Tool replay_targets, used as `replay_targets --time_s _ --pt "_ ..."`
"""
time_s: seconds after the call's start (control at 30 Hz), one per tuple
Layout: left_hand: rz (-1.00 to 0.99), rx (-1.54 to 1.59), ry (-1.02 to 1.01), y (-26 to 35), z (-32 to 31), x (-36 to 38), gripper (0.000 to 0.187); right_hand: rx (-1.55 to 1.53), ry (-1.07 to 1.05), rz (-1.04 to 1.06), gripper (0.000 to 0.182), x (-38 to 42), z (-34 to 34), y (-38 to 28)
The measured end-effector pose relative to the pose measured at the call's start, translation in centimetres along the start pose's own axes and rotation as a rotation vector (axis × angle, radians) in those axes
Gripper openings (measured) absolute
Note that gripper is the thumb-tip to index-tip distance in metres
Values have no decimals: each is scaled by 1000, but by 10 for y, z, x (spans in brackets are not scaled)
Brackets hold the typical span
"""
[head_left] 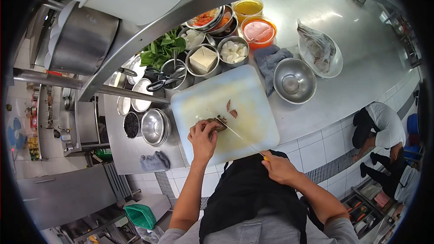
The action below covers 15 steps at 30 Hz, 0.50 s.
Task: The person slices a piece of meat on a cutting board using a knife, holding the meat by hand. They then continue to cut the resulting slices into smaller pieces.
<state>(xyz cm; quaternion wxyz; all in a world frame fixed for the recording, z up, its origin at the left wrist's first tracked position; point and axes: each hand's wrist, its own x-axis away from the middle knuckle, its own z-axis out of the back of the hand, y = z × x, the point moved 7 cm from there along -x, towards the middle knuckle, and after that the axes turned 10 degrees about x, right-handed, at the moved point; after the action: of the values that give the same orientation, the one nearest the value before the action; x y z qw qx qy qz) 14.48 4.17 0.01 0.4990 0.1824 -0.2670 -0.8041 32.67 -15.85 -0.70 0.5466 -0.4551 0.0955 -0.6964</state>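
On the white cutting board point(199, 101), my left hand point(203, 140) is closed over a dark brown piece of food point(220, 126), fingertips pressing it down. Its exact kind is hard to make out. My right hand point(281, 169) grips the yellow-orange handle of a long kitchen knife point(242, 139). The blade runs up and left, and its tip end touches the brown piece beside my left fingertips. A few small reddish-brown cut bits point(233, 113) lie on the board just beyond the blade.
Behind the board stand a pot with a pale block point(203, 59), a bowl of white chunks point(233, 51) and green leaves point(162, 47). A steel bowl point(294, 81) and a grey cloth point(270, 61) sit to the right. Stacked bowls point(155, 127) stand left. A person point(382, 126) crouches at right.
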Motion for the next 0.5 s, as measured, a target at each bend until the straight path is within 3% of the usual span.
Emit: replay_targets --time_s 0.23,0.37,0.43,0.5 --pt "-6 9 -19 3 1 1 31 4 91 63 37 -71 -11 -23" --pt "5 44 -27 -1 1 0 30 -118 66 55 35 -59 -5 10" --pt "10 54 -17 -4 1 1 29 -324 -43 5 34 -37 2 24" --pt "10 63 -13 -4 5 0 29 -342 9 -22 34 -12 16 26"
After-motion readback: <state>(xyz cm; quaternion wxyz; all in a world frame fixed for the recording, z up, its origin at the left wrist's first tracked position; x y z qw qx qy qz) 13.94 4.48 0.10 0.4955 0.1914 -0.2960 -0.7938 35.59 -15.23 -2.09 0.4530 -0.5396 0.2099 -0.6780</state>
